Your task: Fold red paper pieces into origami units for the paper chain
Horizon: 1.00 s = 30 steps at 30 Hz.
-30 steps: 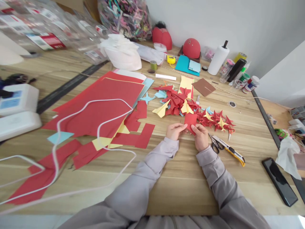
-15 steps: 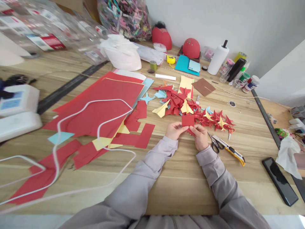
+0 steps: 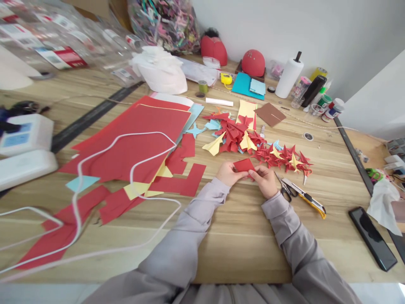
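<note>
wood-look table [image 3: 240,236], kinda cluttered, pale wall [image 3: 272,25] behind | left hand [image 3: 228,173] + right hand [image 3: 265,180] both pinching the little red paper [image 3: 243,165], just this side of the folded-paper pile [image 3: 234,135]

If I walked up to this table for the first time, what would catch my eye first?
Probably the jagged heap of folded paper shapes, mostly red with some yellow and blue, in the middle of the table. Just on the near side of it, the left hand and right hand hold a small piece of red paper. Large red sheets spread to the left, with a white cord looping over them.
</note>
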### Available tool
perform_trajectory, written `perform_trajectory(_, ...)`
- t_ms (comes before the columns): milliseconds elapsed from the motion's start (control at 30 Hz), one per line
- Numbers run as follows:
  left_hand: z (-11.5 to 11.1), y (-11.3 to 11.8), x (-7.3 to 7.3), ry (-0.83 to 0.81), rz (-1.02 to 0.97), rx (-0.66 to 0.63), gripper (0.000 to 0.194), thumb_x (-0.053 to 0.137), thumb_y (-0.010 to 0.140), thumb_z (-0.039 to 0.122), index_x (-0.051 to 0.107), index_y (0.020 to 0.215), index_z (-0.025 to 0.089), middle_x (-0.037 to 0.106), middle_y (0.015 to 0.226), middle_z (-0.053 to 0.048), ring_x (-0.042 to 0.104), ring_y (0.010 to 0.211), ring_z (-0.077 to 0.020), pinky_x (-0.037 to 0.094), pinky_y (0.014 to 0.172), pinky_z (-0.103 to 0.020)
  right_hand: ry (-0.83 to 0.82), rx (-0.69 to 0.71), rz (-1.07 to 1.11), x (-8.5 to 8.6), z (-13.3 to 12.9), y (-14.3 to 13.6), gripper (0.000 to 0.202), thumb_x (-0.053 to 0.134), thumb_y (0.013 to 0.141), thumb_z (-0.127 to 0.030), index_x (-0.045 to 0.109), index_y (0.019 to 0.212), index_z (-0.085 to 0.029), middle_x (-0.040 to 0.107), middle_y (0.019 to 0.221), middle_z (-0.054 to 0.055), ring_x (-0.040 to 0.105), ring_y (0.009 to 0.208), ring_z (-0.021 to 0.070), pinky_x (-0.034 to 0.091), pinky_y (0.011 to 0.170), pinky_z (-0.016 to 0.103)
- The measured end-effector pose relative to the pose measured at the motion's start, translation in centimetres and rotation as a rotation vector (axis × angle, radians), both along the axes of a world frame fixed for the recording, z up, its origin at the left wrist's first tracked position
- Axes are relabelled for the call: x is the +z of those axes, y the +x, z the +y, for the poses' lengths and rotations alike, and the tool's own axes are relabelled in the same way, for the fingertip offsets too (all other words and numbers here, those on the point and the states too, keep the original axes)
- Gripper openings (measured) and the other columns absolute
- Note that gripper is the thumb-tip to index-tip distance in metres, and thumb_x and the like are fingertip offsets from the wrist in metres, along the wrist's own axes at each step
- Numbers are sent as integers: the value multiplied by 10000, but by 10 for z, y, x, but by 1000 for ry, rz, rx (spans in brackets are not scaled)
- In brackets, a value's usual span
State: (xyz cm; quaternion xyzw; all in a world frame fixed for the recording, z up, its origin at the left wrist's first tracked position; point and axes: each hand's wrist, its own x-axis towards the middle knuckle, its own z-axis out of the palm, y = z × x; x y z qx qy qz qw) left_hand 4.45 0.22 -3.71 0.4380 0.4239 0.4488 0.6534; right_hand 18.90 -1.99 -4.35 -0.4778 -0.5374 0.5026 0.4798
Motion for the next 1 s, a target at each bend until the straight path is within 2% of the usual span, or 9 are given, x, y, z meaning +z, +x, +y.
perform_trajectory(100, -1, 2, 6, 12, -7, 119, 231, 777, 439, 221, 671, 612, 108, 665, 576, -39, 594, 504, -151, 510, 551, -275, 10, -18, -84, 2, 0, -1, 223, 669, 651, -388, 601, 667, -177, 549, 518, -32, 467, 463, 93, 358, 457, 225)
perform_trajectory(200, -2, 3, 11, 22, 4, 170, 218, 776, 425, 210, 664, 582, 108, 663, 570, -39, 590, 505, -150, 512, 557, -281, -10, 9, -138, 5, 0, -2, 260, 643, 669, -425, 594, 610, -177, 521, 469, -40, 449, 428, 88, 353, 428, 224)
perform_trajectory(533, -1, 3, 2, 54, 11, 168, 242, 769, 451, 256, 662, 596, 94, 661, 555, -47, 596, 491, -154, 521, 551, -288, -48, -20, -99, 7, 1, -2, 282, 646, 661, -428, 575, 578, -168, 561, 497, -28, 457, 407, 76, 358, 407, 212)
perform_trajectory(733, -1, 3, 3, 64, -10, 167, 271, 773, 460, 283, 664, 621, 94, 675, 596, -58, 616, 521, -172, 536, 581, -313, -83, -183, 8, 3, 2, -6, 386, 725, 569, -388, 413, 473, -182, 481, 383, -62, 382, 339, 54, 281, 359, 197)
perform_trajectory(867, -1, 3, 8, 54, -47, 202, 289, 781, 445, 274, 664, 641, 97, 676, 595, -50, 614, 514, -166, 539, 591, -314, -103, -225, 112, 5, 4, -6, 352, 735, 559, -365, 445, 486, -178, 500, 387, -59, 392, 333, 56, 294, 359, 204)
perform_trajectory(1000, -1, 2, 10, 37, -50, 236, 301, 783, 441, 270, 666, 656, 94, 675, 589, -50, 610, 501, -166, 536, 577, -313, -111, -180, 157, 5, 5, -3, 298, 700, 613, -373, 514, 505, -166, 560, 444, -33, 441, 353, 66, 342, 382, 214)
